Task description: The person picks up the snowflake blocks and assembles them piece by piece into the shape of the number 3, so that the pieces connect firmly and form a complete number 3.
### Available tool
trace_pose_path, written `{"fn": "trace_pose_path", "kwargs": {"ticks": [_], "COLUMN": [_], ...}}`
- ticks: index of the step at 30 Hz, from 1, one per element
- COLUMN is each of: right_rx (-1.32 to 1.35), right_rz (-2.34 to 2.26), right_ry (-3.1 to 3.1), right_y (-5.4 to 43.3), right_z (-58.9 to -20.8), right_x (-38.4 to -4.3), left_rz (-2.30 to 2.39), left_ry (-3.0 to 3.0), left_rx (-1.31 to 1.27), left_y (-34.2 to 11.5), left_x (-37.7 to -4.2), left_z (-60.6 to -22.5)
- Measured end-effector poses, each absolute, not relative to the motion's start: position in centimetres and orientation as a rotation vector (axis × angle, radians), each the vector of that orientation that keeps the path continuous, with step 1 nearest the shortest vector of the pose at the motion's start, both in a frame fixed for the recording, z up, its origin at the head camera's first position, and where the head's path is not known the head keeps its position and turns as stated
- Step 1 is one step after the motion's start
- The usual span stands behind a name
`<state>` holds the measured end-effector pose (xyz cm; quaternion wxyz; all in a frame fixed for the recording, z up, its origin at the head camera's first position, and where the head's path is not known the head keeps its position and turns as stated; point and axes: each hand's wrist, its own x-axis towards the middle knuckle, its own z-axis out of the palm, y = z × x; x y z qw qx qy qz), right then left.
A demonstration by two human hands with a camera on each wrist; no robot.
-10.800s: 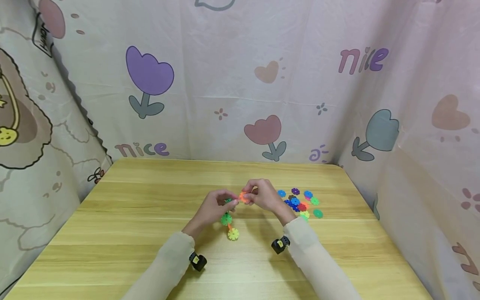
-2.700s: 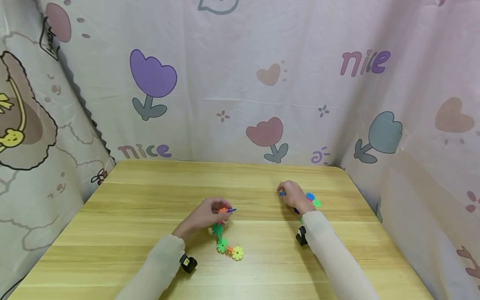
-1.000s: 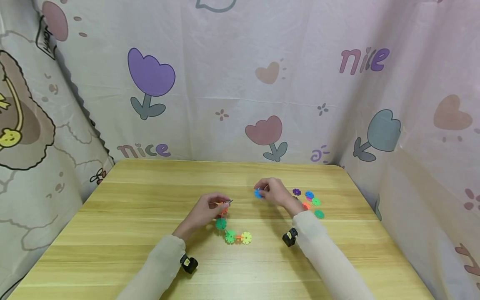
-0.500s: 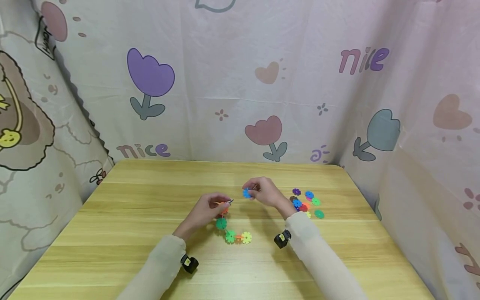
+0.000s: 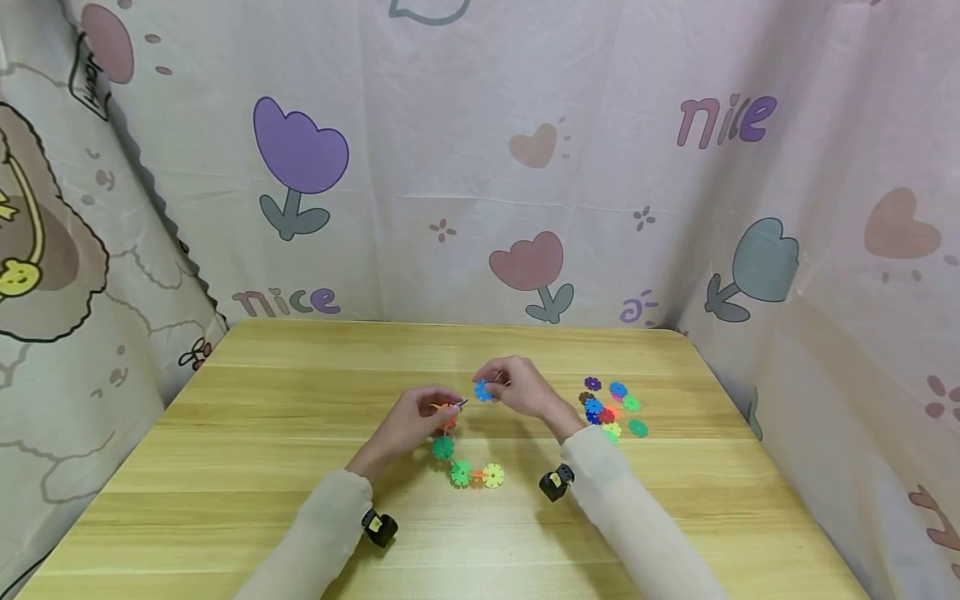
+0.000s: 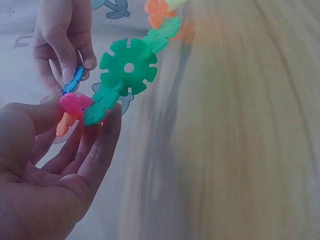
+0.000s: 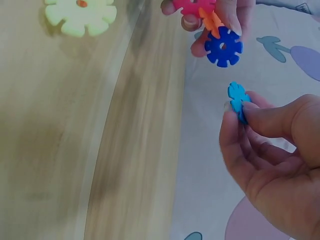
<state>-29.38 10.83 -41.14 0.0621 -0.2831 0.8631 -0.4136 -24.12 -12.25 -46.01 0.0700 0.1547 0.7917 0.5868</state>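
My left hand (image 5: 411, 423) pinches one end of a chain of notched plastic snowflake discs. In the right wrist view, a dark blue disc (image 7: 223, 47) sticks out at that end, joined to an orange disc (image 7: 211, 22) and a pink disc (image 7: 195, 6). Green discs (image 6: 128, 67) follow in the left wrist view, and a yellow disc (image 5: 492, 476) ends the chain near the table's middle. Between thumb and fingers, my right hand (image 5: 525, 388) pinches a light blue disc (image 7: 238, 102). A small gap separates it from the dark blue one.
Several loose discs in mixed colours lie in a pile on the right of the wooden table (image 5: 300, 500), among them a red disc (image 5: 607, 415), a purple disc (image 5: 592, 383) and a green disc (image 5: 638, 428). A printed curtain (image 5: 435, 275) stands behind the table.
Since the pile, where it picked up the light blue disc, my right hand has moved left towards my left hand. A dark blue disc has joined the chain since the oldest frame.
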Motion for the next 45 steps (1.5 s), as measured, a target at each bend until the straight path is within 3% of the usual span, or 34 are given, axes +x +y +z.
{"fn": "trace_pose_path", "kwargs": {"ticks": [45], "right_rx": [-0.915], "right_rz": [-1.211], "right_ry": [2.547], "right_y": [9.80], "right_z": [-41.11], "right_x": [-29.03], "left_rz": [1.784], "left_ry": [2.346], "left_rx": [0.446], "left_y": [-12.13], "left_x": [-24.14], "left_z": [-46.10]}}
